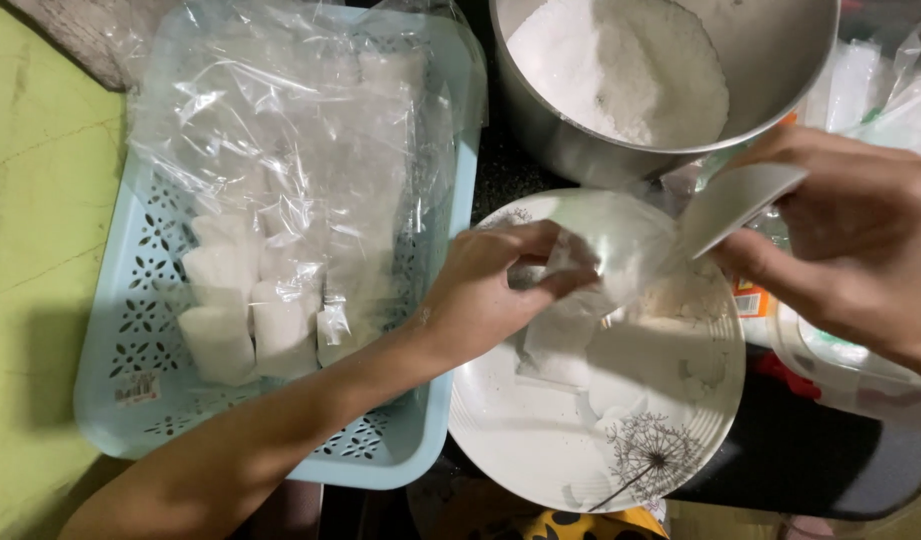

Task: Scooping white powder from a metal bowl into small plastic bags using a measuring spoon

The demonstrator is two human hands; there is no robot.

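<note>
A yellow-green surface (40,200), matt and faintly scuffed, fills the far left. On it sits a pale blue plastic basket (130,330), rectangular with rounded corners and a lattice of cut-out holes in its floor and walls. Crinkled clear plastic sheeting (280,110) is heaped over its upper half, glossy and creased. Lower down lie small filled packets (245,310), stubby white cylinders wrapped in clear film, packed side by side in two rows. The basket's lower left floor is bare.

The left hand (490,290) reaches across the basket's right rim; its thumb and fingers are pinched shut on the mouth of a small clear plastic bag (590,270), thin and shiny, with white powder settled in its lower end. The bag hangs over a round white plate (540,440), smooth and ridged at the rim, printed with a grey dandelion near its lower edge and dusted with white crumbs. The plate's lower left half is open.

Above, a steel bowl (780,60) with a brushed wall holds a mound of white granular powder (620,70); its rim nearly meets the plate.

The right hand (860,250) is closed around a flat white scoop (735,200), curved and matt, its tip touching the bag's opening. Behind the hand lie more clear bags (880,90); below it is a dark surface (800,450).
</note>
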